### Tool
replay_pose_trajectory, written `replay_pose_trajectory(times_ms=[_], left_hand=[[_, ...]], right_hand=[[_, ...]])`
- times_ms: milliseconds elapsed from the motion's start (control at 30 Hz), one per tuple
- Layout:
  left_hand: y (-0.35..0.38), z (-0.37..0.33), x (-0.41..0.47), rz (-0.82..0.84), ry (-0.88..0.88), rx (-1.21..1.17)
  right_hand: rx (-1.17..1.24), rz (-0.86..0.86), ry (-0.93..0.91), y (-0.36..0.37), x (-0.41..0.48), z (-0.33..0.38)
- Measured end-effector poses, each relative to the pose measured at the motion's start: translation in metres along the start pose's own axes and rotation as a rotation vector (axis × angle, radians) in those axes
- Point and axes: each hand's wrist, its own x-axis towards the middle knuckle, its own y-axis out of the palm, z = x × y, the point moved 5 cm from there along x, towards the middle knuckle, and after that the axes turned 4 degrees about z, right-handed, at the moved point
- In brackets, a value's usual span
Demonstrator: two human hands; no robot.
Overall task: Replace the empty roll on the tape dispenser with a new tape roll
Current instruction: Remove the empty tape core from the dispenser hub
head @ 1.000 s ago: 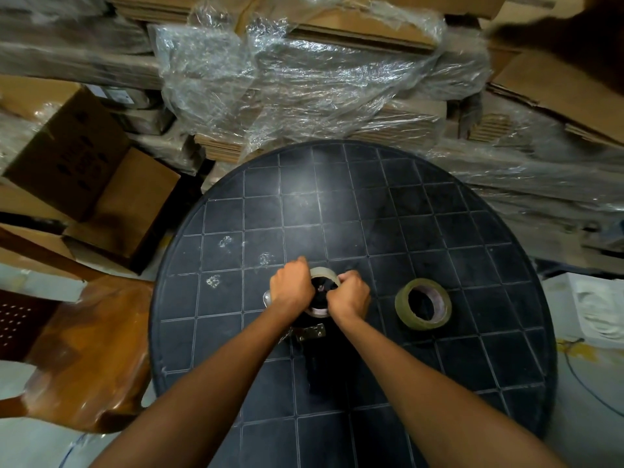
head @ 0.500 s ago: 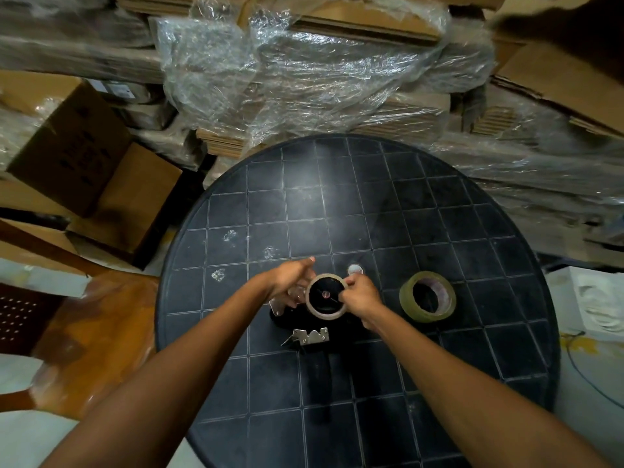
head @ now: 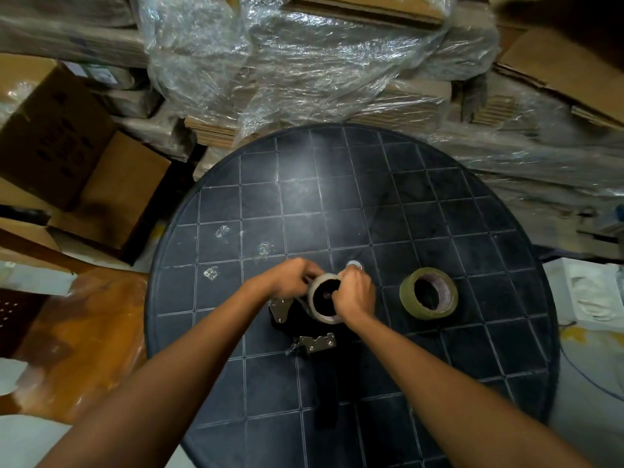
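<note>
Both hands, left point(head: 287, 282) and right point(head: 354, 293), grip the empty roll point(head: 320, 300) on the tape dispenser point(head: 314, 342); new tape roll point(head: 429, 293) lies on the counter point(head: 337, 197) nearby.

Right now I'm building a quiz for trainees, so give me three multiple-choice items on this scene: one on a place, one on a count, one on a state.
1. Where is the new tape roll?
A. on the table, to the right of the dispenser
B. on the brown chair
C. in the left hand

2. How many hands touch the empty roll?
A. none
B. one
C. two

3. How does the new tape roll lie?
A. flat, untouched
B. mounted on the dispenser
C. standing on edge

Answers: 1 A, it rests on the table beside the dispenser. 2 C, the left hand and the right hand both grip it. 3 A, its hole faces up, no hand near.
</note>
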Motion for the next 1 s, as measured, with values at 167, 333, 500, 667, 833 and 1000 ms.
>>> replay_pose_trajectory(times_ms=[167,333,500,667,833,1000], left_hand=[[0.013,0.009,-0.007,0.019,0.0,0.149],[0.005,0.009,-0.009,-0.09,0.028,0.062],[-0.004,-0.024,-0.019,-0.403,0.026,-0.585],[0.006,-0.083,-0.015,-0.375,0.167,-0.81],[0.018,-0.144,0.023,-0.401,0.184,-0.74],[0.039,-0.196,0.066,-0.367,0.126,-0.854]], right_hand=[[0.007,-0.012,-0.002,-0.007,0.008,-0.001],[0.347,0.104,0.083,-0.004,0.016,-0.015],[0.876,0.206,0.209,-0.014,-0.003,-0.034],[1.186,0.231,0.15,-0.064,-0.023,-0.05],[1.165,0.08,0.144,-0.124,-0.019,-0.107],[1.286,-0.107,0.197,-0.172,0.004,-0.176]])
